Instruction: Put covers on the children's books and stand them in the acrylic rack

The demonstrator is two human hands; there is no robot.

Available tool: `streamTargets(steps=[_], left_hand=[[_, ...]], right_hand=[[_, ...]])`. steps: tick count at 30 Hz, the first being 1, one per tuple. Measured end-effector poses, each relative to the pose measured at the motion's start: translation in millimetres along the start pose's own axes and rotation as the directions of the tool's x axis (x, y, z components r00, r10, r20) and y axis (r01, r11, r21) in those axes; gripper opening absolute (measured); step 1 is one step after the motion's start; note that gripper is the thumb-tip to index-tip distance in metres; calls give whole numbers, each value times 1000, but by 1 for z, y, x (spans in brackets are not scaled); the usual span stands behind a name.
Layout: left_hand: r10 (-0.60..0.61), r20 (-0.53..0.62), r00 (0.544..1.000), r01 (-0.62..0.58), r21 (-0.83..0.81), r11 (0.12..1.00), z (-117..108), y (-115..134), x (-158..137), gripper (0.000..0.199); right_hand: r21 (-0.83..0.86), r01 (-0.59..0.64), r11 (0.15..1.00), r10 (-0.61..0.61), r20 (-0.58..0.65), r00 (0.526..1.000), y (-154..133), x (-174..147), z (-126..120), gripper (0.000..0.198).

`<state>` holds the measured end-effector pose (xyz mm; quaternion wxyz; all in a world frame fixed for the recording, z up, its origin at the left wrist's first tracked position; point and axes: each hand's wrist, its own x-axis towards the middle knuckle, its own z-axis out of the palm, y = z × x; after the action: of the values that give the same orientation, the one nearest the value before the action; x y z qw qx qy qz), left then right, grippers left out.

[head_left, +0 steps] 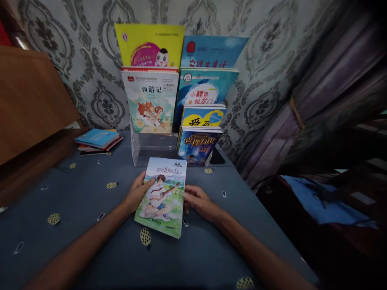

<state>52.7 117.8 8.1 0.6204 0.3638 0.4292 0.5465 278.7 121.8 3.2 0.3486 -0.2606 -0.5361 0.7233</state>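
Observation:
A paperback book (165,201) with a guitar-playing figure on its cover is held over the table, its cover facing up and slightly tilted. My left hand (139,191) grips the left edge, thumb on the cover and the other fingers hidden underneath. At the right edge, my right hand (198,201) has its fingers curled against the book, partly out of sight behind it. Just beyond stands a clear tiered book rack (154,147). Its left side bears a white book (154,104) and a yellow book (151,42); the lowest left tier shows bare plastic.
On the rack's right side stand a dark blue book (198,145), a blue-and-yellow book (204,116) and teal books (205,86) behind. A small book stack (98,139) lies at the left on the patterned tablecloth (81,189). A curtain (290,104) hangs at right.

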Motion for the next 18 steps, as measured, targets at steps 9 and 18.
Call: streamTargets(steps=[9, 18], left_hand=[[184, -141, 973, -175, 76, 982, -10, 8, 5, 73], [380, -94, 920, -336, 307, 890, -24, 7, 4, 51]], right_hand=[[-217, 144, 966, -141, 26, 990, -32, 8, -4, 42], [-458, 321, 829, -375, -30, 926, -27, 14, 3, 37]])
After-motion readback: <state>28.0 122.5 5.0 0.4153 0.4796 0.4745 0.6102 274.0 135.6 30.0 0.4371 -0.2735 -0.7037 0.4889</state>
